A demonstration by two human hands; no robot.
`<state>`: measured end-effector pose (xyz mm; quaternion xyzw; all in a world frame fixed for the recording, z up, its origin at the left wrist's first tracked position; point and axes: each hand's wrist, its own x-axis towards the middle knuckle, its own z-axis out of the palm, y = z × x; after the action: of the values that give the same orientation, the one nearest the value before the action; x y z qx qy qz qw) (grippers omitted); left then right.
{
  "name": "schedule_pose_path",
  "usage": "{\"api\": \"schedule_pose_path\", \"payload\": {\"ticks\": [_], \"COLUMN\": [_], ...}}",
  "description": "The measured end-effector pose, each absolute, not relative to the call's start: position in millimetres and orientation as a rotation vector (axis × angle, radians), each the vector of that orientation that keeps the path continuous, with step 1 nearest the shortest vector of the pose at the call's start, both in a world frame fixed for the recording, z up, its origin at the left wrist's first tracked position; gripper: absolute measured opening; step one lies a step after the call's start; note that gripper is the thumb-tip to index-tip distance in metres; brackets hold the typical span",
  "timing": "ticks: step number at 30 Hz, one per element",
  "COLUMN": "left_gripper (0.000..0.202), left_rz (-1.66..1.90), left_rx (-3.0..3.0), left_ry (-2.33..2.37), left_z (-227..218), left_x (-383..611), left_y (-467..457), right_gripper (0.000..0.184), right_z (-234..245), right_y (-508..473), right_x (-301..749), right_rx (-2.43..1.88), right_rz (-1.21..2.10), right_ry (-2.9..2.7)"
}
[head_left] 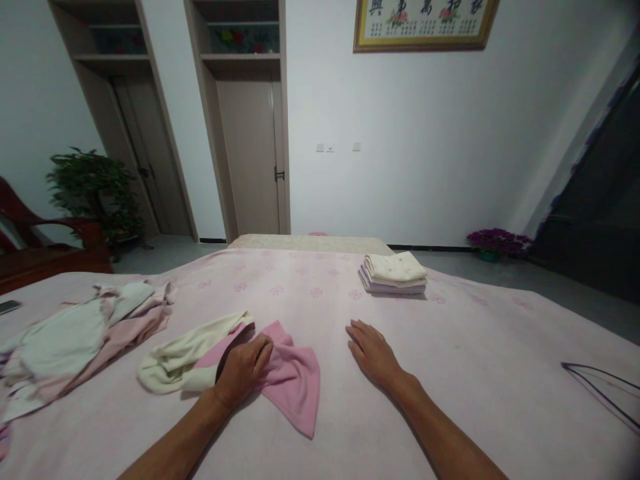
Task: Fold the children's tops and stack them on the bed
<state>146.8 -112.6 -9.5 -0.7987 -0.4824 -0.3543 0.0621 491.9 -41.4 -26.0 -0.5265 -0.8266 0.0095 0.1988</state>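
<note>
My left hand [243,369] is closed on a crumpled garment [295,370], pink on its right part and cream with a pink patch on its left. The garment lies on the pink flowered cloth [330,453], and its exact kind is hard to tell. To the right of it, my right hand [373,352] rests palm down, fingers stretched out, holding nothing. Beyond that hand sits a small stack of folded clothes [395,268], cream on top with lilac and grey layers below.
A loose heap of pale and pink clothes [65,337] lies at the left, near a phone [9,307]. A dark wire hanger [595,387] is at the right edge. A wooden chair [55,247] and a leafy plant [95,190] stand beyond the left side.
</note>
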Motion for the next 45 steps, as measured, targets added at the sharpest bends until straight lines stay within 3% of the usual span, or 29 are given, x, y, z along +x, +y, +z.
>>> {"api": "schedule_pose_path", "payload": {"ticks": [10,18,24,28,30,32,35,38,41,45], "left_gripper": [0.024,0.022,0.029,0.031,0.032,0.03,0.026,0.027,0.035,0.039], "left_rz": [-1.142,-1.486,-2.285,-3.075,-3.214,-2.991,-2.099,-1.396,-1.023,-0.862], "left_rx": [-2.421,-2.204,-1.723,-1.466,-1.559,-1.947,-2.51,-2.577,-2.597,-2.657], "left_ry": [-1.497,-1.741,-2.013,-1.844,-1.752,-1.77,-1.958,-2.101,-2.13,-2.169], "left_z": [0,3,41,77,89,94,84,66,49,35], "left_x": [151,153,174,181,180,177,171,162,151,142], "left_y": [-118,-115,-115,-111,-110,-112,-118,-121,-120,-114], "right_gripper": [0.042,0.042,0.04,0.039,0.037,0.036,0.039,0.041,0.041,0.044], "right_z": [-27,-26,-24,-24,-23,-22,-18,-15,-11,-4], "right_y": [-42,-43,-45,-46,-47,-48,-50,-52,-55,-62], "right_x": [491,491,491,493,493,493,494,494,492,483], "right_rx": [-1.473,-1.457,-1.429,-1.376,-1.338,-1.293,-1.248,-1.23,-1.202,-1.181], "right_rz": [0.023,0.03,0.036,0.056,0.079,0.13,0.254,0.35,0.403,0.525], "right_ry": [-2.307,-2.307,-2.293,-2.289,-2.274,-2.248,-2.182,-2.143,-2.168,-2.162]}}
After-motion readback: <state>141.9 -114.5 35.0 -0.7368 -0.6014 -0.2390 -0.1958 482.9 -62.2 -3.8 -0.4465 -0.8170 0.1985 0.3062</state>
